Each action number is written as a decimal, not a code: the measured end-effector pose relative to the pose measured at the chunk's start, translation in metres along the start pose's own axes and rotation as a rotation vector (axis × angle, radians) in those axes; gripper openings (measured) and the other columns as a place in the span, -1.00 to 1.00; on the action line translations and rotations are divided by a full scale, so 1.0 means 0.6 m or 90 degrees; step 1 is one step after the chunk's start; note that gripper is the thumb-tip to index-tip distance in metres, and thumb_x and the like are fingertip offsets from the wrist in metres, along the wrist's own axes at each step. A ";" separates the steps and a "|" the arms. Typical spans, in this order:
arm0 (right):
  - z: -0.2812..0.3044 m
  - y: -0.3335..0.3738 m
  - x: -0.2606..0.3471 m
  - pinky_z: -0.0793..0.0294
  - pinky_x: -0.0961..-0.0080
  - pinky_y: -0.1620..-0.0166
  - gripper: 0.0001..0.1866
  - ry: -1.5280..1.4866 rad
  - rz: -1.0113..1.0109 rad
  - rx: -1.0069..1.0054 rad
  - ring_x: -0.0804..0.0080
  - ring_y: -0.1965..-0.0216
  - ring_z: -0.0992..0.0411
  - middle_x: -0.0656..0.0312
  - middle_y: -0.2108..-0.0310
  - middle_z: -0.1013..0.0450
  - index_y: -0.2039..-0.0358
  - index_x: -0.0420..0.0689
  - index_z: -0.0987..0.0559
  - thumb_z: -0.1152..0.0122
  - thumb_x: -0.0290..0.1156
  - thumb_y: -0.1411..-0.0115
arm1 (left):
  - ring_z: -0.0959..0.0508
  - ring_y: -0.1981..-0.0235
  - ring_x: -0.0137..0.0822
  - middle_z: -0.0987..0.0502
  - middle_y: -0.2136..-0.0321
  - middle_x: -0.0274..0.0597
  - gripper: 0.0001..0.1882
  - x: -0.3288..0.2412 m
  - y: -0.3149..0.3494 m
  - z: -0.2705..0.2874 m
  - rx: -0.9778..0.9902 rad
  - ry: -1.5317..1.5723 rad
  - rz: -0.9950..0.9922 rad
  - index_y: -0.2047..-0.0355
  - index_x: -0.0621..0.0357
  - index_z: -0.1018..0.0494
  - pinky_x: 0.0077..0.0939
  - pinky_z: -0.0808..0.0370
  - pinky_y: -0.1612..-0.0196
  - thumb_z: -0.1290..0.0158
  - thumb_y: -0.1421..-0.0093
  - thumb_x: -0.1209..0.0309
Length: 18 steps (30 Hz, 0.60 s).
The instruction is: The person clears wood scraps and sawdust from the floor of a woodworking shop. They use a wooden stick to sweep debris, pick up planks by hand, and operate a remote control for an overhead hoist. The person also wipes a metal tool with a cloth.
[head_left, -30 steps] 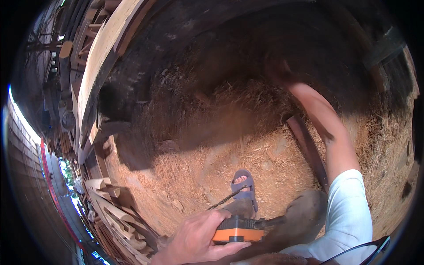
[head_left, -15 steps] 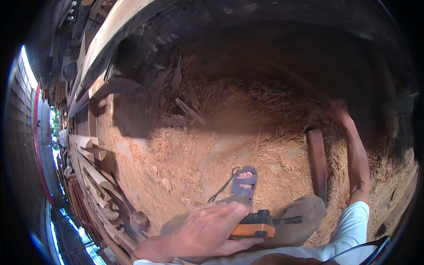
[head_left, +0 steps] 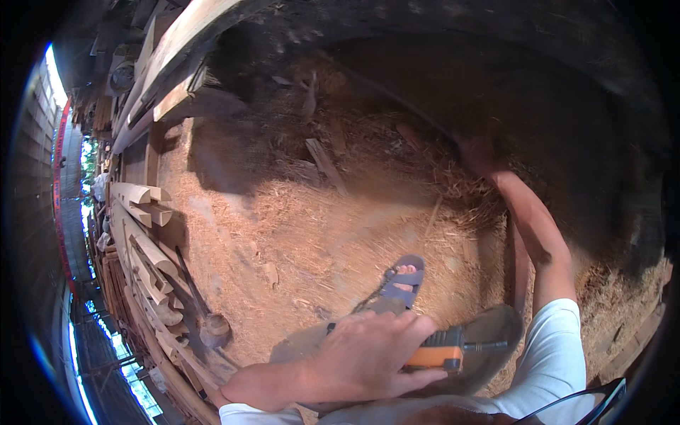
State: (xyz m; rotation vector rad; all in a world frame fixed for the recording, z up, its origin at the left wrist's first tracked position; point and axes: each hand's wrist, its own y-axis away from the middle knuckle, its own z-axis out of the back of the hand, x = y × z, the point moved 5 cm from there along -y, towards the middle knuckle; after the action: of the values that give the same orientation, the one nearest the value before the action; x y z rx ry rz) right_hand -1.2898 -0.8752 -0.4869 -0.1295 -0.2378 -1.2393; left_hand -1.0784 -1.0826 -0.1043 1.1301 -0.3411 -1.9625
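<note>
Near the lower edge my left hand is wrapped round an orange-and-black tool, its fingers over the top and its thumb along the underside. A thin dark shaft sticks out to the right of the tool; its exact kind is unclear. My right arm stretches forward over the floor into deep shadow. There my right hand is low above wood shavings, its fingers dim and smeared. A thin dark line runs up and left from near that hand; whether the hand holds it I cannot tell.
A large dark timber spans the far side, casting shadow. Cut wood pieces are stacked at the left beside a round-ended mallet-like object. Splintered wood lies on the shaving-covered floor. My sandalled foot stands near the tool.
My right hand has swept left through the shadow, and its forearm now covers part of the reddish-brown wood piece. My left hand and the tool appear slightly farther right as the view shifts.
</note>
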 end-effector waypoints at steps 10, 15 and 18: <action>0.141 0.249 -0.067 -0.45 0.62 0.31 -0.85 -0.997 -0.304 0.038 0.67 0.40 -0.44 0.39 0.45 -0.52 0.21 -0.15 -0.68 -0.28 -0.36 -0.31 | -0.68 0.34 0.00 -0.58 0.38 -0.04 -0.54 -0.072 -0.049 -0.037 -0.012 -0.052 -0.181 0.21 0.22 -0.38 -0.10 -0.59 0.33 -0.31 -0.14 0.14; 0.193 0.349 -0.091 -0.55 0.43 0.26 -0.67 -0.535 -0.157 -0.099 0.45 0.37 -0.55 0.18 0.39 -0.61 0.03 -0.15 -0.68 -0.29 -0.22 -0.32 | -0.64 0.42 -0.09 -0.54 0.46 -0.16 -0.55 -0.134 -0.082 -0.081 0.018 -0.129 -0.272 0.27 0.13 -0.43 -0.18 -0.56 0.37 -0.31 -0.14 0.05; 0.150 0.424 -0.037 -0.53 0.14 -0.05 -0.51 -0.324 -0.092 -0.018 0.15 -0.01 -0.53 0.07 0.09 -0.58 -0.09 -0.04 -0.60 -0.35 -0.02 -0.26 | -0.64 0.41 -0.07 -0.54 0.45 -0.14 -0.54 -0.167 -0.096 -0.113 0.090 -0.166 -0.320 0.26 0.15 -0.42 -0.17 -0.55 0.39 -0.28 -0.18 0.03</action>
State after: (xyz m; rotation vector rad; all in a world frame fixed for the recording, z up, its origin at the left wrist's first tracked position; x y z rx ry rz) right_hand -1.0658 -0.7523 -0.3974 -0.4601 -0.6805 -1.3376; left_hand -1.0278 -0.9591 -0.1171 1.1264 -0.3610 -2.5755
